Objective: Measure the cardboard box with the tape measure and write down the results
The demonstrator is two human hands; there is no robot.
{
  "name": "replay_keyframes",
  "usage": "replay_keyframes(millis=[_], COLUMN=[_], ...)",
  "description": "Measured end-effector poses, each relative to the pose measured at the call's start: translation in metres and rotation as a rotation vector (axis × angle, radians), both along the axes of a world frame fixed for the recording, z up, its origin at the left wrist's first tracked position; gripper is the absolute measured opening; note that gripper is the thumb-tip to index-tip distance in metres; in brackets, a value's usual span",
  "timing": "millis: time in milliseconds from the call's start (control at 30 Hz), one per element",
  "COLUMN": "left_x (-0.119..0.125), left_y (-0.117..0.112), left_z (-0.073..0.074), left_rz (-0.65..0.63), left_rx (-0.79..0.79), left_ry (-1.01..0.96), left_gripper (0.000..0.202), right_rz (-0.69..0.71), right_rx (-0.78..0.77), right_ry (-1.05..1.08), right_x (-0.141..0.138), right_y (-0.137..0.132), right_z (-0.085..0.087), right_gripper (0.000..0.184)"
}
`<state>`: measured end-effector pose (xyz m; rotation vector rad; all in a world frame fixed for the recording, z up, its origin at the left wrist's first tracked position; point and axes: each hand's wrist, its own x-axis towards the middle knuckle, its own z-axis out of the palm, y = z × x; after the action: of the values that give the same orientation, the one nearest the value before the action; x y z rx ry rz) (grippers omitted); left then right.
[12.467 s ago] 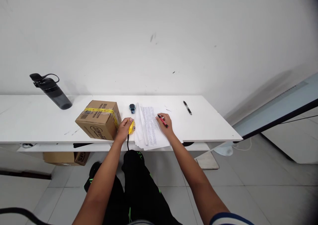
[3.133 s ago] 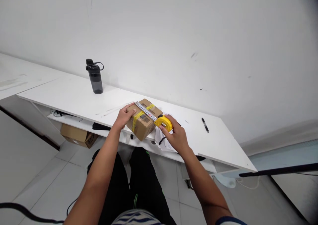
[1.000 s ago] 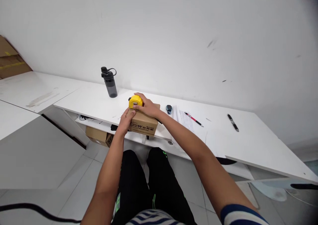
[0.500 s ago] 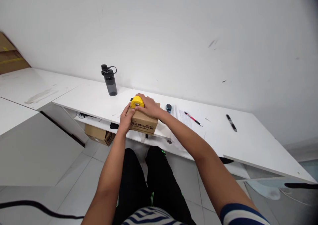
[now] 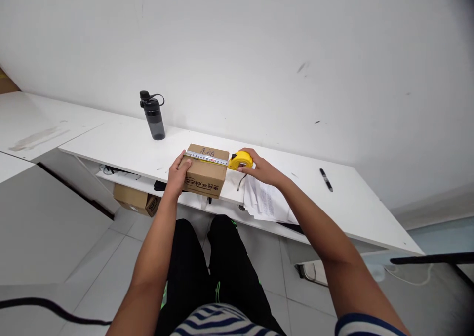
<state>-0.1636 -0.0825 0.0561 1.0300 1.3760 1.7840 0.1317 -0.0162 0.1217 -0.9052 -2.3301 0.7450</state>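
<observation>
A small brown cardboard box (image 5: 204, 176) with dark printing and handwriting on top sits at the front edge of the white table. Across its top lies the pulled-out blade (image 5: 206, 158) of a tape measure, numbers upward. My left hand (image 5: 179, 174) grips the box's left end, thumb on top, fingers by the blade's end; whether they pinch the blade itself I cannot tell. Just past the box's right edge, my right hand (image 5: 258, 167) is closed around the yellow tape measure (image 5: 240, 161), which hangs above the table.
A dark water bottle (image 5: 153, 116) stands behind and left of the box. Papers (image 5: 264, 200) lie under my right forearm, and a black marker (image 5: 326, 179) is farther right. Below the tabletop, another cardboard box (image 5: 135, 199) sits at the left beside a shelf (image 5: 196, 200).
My right hand has moved right with the tape measure, drawing the blade out across the box top. My left hand stays at the box's left end. The view has shifted slightly right.
</observation>
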Motion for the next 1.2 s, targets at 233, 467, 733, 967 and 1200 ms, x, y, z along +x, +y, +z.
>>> replay_keyframes(millis=[233,467,733,967,1200], left_x=[0.001,0.003,0.003,0.002,0.004], left_y=[-0.001,-0.002,-0.005,-0.005,-0.007], left_z=[0.002,0.005,0.007,0.007,0.006], left_rz=[0.0,-0.002,0.012,0.034,0.024], left_rx=[0.008,0.01,-0.018,-0.04,-0.016], left_ry=[-0.005,-0.014,0.026,0.017,0.064], left_gripper=[0.062,0.063,0.061,0.059,0.058], right_rz=[-0.034,-0.043,0.073,0.07,0.074], right_rx=[0.016,-0.006,0.087,0.237,0.236], right_ry=[0.033,0.088,0.003,-0.052,-0.012], right_x=[-0.004,-0.012,-0.082,-0.15,-0.143], right_y=[-0.001,0.0,0.006,0.008,0.008], right_z=[-0.005,0.0,0.01,0.008,0.0], right_gripper=[0.059,0.063,0.062,0.062,0.067])
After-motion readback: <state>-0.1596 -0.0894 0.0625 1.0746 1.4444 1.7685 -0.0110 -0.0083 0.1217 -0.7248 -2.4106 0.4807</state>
